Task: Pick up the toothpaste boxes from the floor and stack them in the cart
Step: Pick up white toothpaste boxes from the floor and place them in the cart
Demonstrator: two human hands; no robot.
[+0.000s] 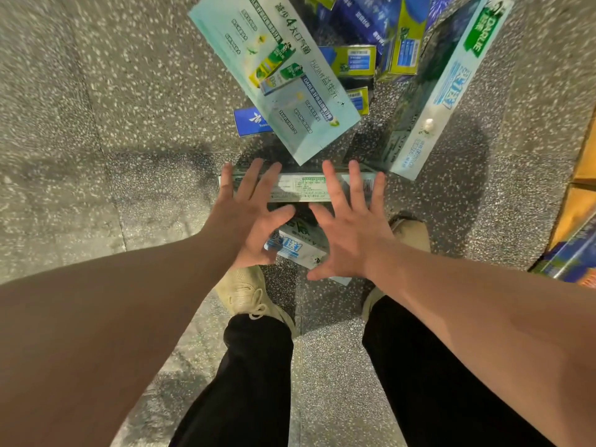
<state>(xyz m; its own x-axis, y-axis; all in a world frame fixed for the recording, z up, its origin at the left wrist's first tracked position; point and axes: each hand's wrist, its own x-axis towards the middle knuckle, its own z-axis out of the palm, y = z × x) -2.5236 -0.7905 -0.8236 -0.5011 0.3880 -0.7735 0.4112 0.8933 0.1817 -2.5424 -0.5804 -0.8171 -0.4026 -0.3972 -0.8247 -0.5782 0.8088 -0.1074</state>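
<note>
Right under me, a pale toothpaste box (300,187) lies crosswise on the floor (96,124), label side up, and that's the one I'm going for. My left hand (250,217) is spread wide with its fingertips over the box's left end; my right hand (350,221) is just as splayed over the right end. Both are empty, nothing gripped yet, and I can't tell whether the fingers are touching the cardboard or hovering just above it.

Nearer my feet, a smaller white-and-blue box (298,248) peeks out between my palms, beside my tan shoe (245,293). Beyond the target, a big light-blue carton (274,69) lies tilted, a long green-and-white carton (445,88) leans to its right, and a jumble of blue-and-yellow boxes (371,43) is heaped behind them (quite a pile).

So where are we? By my reading, early or mid-way at best: plenty of stock on the floor, nothing in either hand. The cart isn't in view from here, so I can't say how much is stacked. At the right edge there's an orange cardboard box (577,201), not clearly part of the job. This pick is barely begun, and many more to follow.
</note>
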